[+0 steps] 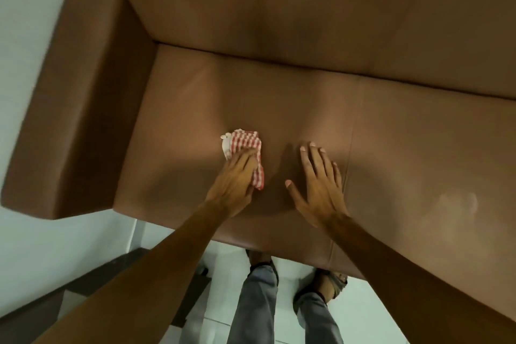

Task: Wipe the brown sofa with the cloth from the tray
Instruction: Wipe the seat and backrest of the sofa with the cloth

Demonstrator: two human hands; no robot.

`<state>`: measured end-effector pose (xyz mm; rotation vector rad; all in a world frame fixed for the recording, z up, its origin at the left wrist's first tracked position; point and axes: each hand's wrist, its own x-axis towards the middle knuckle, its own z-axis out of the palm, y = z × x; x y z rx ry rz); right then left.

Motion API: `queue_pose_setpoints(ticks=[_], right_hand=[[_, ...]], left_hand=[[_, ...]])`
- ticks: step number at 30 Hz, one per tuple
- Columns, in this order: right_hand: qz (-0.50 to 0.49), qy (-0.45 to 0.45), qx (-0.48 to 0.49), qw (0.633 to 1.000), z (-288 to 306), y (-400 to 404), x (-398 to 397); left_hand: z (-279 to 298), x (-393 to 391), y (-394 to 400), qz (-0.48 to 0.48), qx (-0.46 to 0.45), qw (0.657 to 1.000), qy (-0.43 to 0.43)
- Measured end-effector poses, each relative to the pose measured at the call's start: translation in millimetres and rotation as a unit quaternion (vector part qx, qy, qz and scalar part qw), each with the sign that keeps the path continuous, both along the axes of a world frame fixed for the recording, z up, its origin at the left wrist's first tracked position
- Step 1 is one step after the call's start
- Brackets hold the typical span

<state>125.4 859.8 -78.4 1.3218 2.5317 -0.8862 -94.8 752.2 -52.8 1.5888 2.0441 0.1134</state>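
The brown sofa [279, 98] fills most of the view, its seat cushion in the middle and its backrest above. A red-and-white checked cloth [247, 142] lies crumpled on the left seat cushion. My left hand [237, 179] presses on the cloth's near part, fingers over it. My right hand [318, 184] rests flat on the seat to the right of the cloth, fingers spread, holding nothing. The tray is not in view.
The sofa's left armrest [69, 109] rises beside a pale wall [25, 8]. A seam [351, 142] splits the seat into two cushions. My legs in grey trousers [259, 304] and my sandalled feet stand on a white tiled floor [363, 310] at the sofa's front edge.
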Motion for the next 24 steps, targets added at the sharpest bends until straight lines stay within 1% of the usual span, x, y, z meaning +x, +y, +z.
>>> queue_pose_setpoints(ticks=[2, 4, 6, 8, 11, 13, 14, 17, 18, 19, 20, 22, 24], right_hand=[[0.006, 0.002, 0.002, 1.000, -16, -8, 1], [0.015, -0.007, 0.019, 1.000, -33, -15, 2], [0.023, -0.018, 0.059, 0.998, -49, -22, 4], [0.023, -0.016, 0.106, 0.994, -60, -27, 6], [0.011, 0.001, 0.146, 0.989, -73, -30, 6], [0.000, 0.008, 0.158, 0.987, -76, -31, 3], [-0.006, 0.011, 0.159, 0.987, -77, -31, 3], [-0.012, 0.016, 0.161, 0.987, -77, -32, 3], [-0.011, 0.014, 0.161, 0.987, -77, -32, 3], [-0.011, 0.010, 0.160, 0.987, -77, -31, 2], [-0.011, 0.008, 0.159, 0.987, -76, -31, 3], [-0.011, 0.007, 0.158, 0.987, -74, -32, 1], [-0.014, 0.010, 0.154, 0.988, -71, -33, -1]], left_hand=[[-21, 9, -15, -0.007, -0.019, 1.000, -0.012], [-37, 18, -21, 0.015, 0.008, 1.000, -0.005], [-48, 25, -15, 0.064, 0.046, 0.996, 0.036], [-56, 26, 4, 0.117, 0.090, 0.985, 0.087], [-71, 23, 35, 0.131, 0.102, 0.979, 0.118], [-78, 23, 32, 0.114, 0.115, 0.980, 0.119], [-79, 25, 22, 0.090, 0.119, 0.983, 0.105], [-73, 20, -29, -0.028, 0.101, 0.992, 0.073], [-71, 10, -40, -0.055, 0.091, 0.992, 0.071], [-69, -4, -44, -0.059, 0.085, 0.992, 0.078], [-65, -18, -40, -0.035, 0.084, 0.991, 0.095], [-58, -47, -11, 0.070, 0.090, 0.984, 0.136], [-56, -65, 32, 0.141, 0.095, 0.975, 0.146]])
